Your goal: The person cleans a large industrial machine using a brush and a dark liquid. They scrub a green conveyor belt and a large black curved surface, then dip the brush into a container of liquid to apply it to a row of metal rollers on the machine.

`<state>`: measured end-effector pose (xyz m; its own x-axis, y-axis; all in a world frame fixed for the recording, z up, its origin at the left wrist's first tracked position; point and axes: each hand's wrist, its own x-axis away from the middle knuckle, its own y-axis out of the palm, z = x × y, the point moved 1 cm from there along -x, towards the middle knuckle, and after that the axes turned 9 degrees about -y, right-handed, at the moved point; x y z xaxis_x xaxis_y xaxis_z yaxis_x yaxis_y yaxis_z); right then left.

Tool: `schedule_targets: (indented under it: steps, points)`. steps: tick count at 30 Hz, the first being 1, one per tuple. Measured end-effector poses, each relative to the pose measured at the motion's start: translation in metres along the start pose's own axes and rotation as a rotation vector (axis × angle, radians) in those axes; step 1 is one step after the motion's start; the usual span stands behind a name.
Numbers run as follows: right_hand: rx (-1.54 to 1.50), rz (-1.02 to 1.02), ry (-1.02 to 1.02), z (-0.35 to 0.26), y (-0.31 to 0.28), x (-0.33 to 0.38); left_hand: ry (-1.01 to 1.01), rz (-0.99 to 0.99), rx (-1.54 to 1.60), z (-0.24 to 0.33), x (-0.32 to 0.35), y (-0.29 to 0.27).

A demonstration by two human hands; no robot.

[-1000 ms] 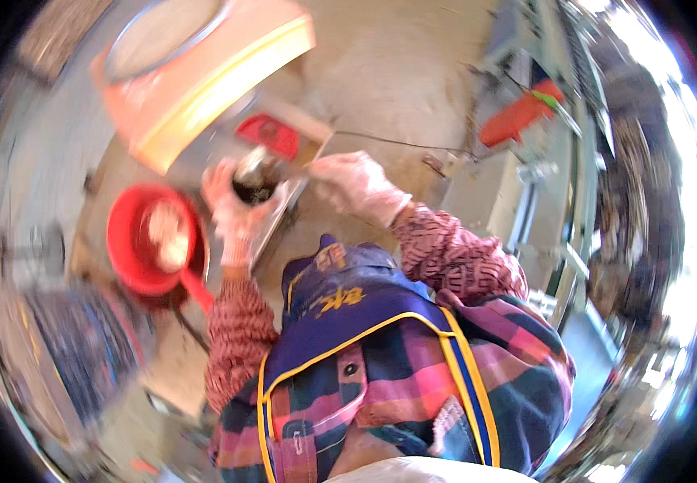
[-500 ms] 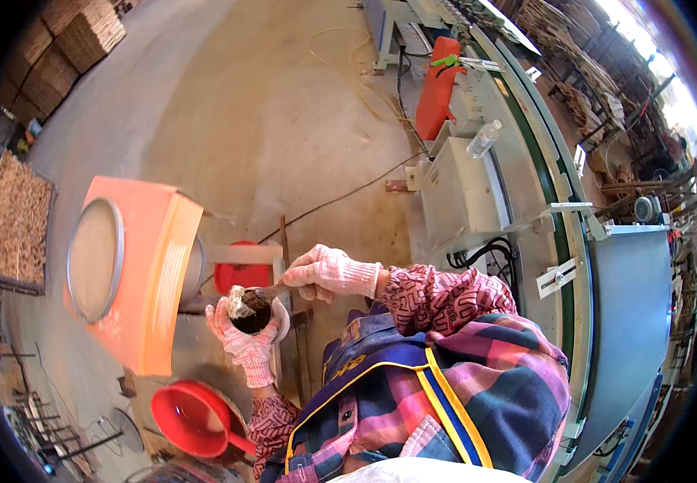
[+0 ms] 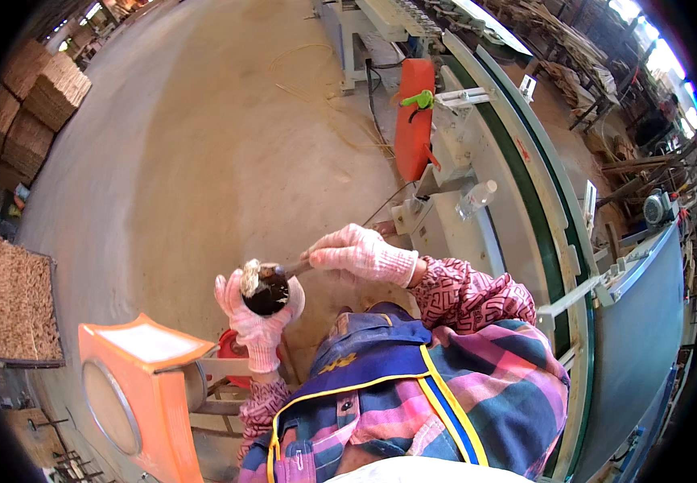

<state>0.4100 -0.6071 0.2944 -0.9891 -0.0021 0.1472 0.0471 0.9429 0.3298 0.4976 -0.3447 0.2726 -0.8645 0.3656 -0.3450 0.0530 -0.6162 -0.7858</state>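
My left hand [image 3: 253, 332], in a pale pink knit glove, is wrapped around a small round cup [image 3: 267, 301] with a dark inside. A lumpy whitish crust [image 3: 249, 276] clings to the cup's rim on the left. My right hand [image 3: 362, 254], gloved alike, grips the handle of a slim tool [image 3: 295, 268]. The tool's far end reaches the cup's upper rim; whether it is a brush or a scraper I cannot tell. Both hands are in front of my blue apron, above the floor.
An orange box-shaped machine [image 3: 151, 410] with a round side panel stands at lower left, a red container [image 3: 232, 354] beside it. Along the right runs a long machine with a green belt [image 3: 529, 189], a red cover [image 3: 414, 121] and a clear bottle [image 3: 476, 200]. Wood stacks [image 3: 22, 302] stand far left.
The view has shifted: the orange machine sits lower, and the large red pan has left the picture. Both hands, still holding cup and tool, have moved forward past the orange machine.
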Motion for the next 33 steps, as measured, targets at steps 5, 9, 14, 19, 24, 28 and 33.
schedule_targets:
  steps: [5, 9, 14, 19, 24, 28, 33]
  points:
    - [-0.143, 0.081, -0.105, -0.015, -0.060, -0.021, 0.214, -0.070, 0.056, 0.028, -0.093, 0.057]
    - [-0.156, 0.193, -0.089, -0.021, -0.105, -0.038, 0.311, -0.132, 0.152, 0.044, -0.155, 0.113]
    - [-0.035, 0.458, -0.098, -0.044, -0.132, -0.076, 0.442, -0.247, 0.261, 0.055, -0.241, 0.174]
    - [-0.124, 0.734, -0.092, -0.080, -0.158, -0.102, 0.607, -0.418, 0.429, 0.088, -0.333, 0.234]
    - [-0.166, 0.884, -0.137, -0.114, -0.195, -0.156, 0.683, -0.482, 0.404, 0.101, -0.415, 0.288]
    - [0.085, 0.922, 0.003, -0.120, -0.233, -0.191, 0.735, -0.515, 0.415, 0.109, -0.465, 0.329]
    - [-0.039, 0.943, -0.068, -0.087, -0.266, -0.203, 0.682, -0.620, 0.452, 0.105, -0.472, 0.363]
